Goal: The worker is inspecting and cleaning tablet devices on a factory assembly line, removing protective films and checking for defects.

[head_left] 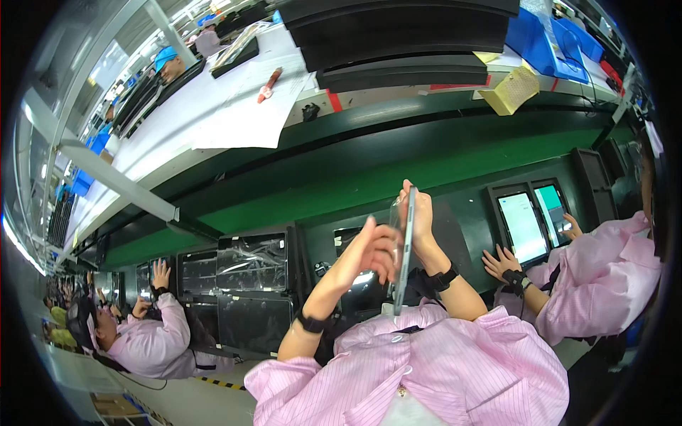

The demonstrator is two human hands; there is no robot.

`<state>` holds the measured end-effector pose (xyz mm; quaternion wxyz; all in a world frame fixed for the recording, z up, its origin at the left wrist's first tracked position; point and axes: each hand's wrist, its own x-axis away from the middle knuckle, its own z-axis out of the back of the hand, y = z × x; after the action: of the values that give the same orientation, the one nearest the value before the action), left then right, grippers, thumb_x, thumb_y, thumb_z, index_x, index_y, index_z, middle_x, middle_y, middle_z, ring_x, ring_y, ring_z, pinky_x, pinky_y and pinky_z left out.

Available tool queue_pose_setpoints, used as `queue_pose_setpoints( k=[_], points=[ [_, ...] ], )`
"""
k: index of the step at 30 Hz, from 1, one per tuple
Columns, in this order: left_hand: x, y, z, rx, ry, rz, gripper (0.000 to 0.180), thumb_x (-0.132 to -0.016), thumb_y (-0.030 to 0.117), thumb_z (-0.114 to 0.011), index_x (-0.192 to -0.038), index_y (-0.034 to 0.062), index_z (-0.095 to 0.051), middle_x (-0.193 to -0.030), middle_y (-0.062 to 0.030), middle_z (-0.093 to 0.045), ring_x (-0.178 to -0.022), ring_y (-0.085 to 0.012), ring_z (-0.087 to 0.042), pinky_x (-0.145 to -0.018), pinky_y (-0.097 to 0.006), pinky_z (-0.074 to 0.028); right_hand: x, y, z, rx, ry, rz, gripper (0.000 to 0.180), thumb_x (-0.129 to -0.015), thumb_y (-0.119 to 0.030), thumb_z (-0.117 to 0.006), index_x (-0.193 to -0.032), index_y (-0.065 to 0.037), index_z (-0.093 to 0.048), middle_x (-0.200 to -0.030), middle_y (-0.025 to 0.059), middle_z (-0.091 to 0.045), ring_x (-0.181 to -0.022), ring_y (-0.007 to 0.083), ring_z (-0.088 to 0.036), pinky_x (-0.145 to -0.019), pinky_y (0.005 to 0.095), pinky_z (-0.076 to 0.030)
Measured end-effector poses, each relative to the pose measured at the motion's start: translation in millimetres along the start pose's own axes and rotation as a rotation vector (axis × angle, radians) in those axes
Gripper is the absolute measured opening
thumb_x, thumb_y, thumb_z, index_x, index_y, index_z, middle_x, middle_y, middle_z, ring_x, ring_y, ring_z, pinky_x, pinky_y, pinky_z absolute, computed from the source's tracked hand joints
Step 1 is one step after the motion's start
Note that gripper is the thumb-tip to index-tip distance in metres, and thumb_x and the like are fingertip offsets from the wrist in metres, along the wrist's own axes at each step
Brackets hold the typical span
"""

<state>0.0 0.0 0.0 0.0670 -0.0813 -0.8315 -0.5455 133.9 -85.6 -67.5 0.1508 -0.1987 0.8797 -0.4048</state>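
Note:
A thin tablet is held up on edge in front of my chest, so mostly its narrow grey side shows. My right hand grips it near its upper end, with the fingers partly hidden behind it. Beside the tablet's left face is my left hand, fingers apart and slightly blurred; whether they touch the face I cannot tell. Something clear, like thin film, shows by the tablet's upper left side. Both wrists wear black bands. Below my left hand, another dark glossy tablet lies on the bench, partly covered by my arm.
Black trays of film-covered tablets lie to the left. At right, a co-worker's hands are at two lit tablets; another co-worker sits at left. Across the green bench, a shelf holds stacked black trays, a red marker and blue bins.

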Motion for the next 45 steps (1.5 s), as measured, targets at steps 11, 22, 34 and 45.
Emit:
queue_pose_setpoints(
  k=[11,22,34,45],
  points=[
    [-21.5,29.9,-23.7,-0.452,0.373,-0.337,0.028,-0.095,0.022,-0.043,-0.072,0.0066,-0.049,-0.057,0.0060,-0.042,-0.048,-0.0008,-0.038,-0.044,-0.018,-0.031,7.1,-7.1,-0.1,0.502,0.065,0.111,0.054,-0.094,-0.029,-0.043,-0.047,-0.005,-0.036,-0.045,-0.0040,-0.032,-0.045,0.0054,-0.027,-0.043,0.0277,-0.020],
    [11.4,1.6,-20.7,-0.690,0.646,-0.476,0.027,-0.078,0.012,-0.069,-0.096,-0.0041,-0.059,-0.085,-0.0101,-0.065,-0.075,-0.0095,-0.059,-0.067,-0.025,-0.047,17.4,-55.9,-39.0,1.193,0.096,0.796,0.036,-0.086,-0.017,-0.054,-0.052,-0.007,-0.049,-0.046,0.0064,-0.045,-0.041,0.0253,-0.043,-0.047,0.0352,-0.028],
    [53.0,-17.4,69.4,-0.166,0.959,-0.981,0.041,-0.076,0.015,-0.071,-0.106,0.0009,-0.046,-0.091,-0.0044,-0.059,-0.076,-0.0108,-0.056,-0.070,-0.023,-0.046,27.4,-107.1,-3.1,0.139,-0.149,0.097,0.025,-0.089,-0.016,-0.054,-0.108,-0.001,-0.053,-0.085,-0.0007,-0.057,-0.073,0.0018,-0.048,-0.065,0.0160,-0.037],
    [17.3,36.5,83.3,0.109,1.149,-1.251,0.053,-0.093,0.056,-0.026,-0.061,0.0133,-0.024,-0.056,0.0036,-0.025,-0.047,-0.0059,-0.026,-0.043,-0.019,-0.021,67.5,-92.7,-51.5,0.056,-0.279,0.471,0.013,-0.091,-0.012,-0.051,-0.083,-0.002,-0.050,-0.082,0.0139,-0.060,-0.075,0.0155,-0.056,-0.073,0.0268,-0.044]
  ],
)
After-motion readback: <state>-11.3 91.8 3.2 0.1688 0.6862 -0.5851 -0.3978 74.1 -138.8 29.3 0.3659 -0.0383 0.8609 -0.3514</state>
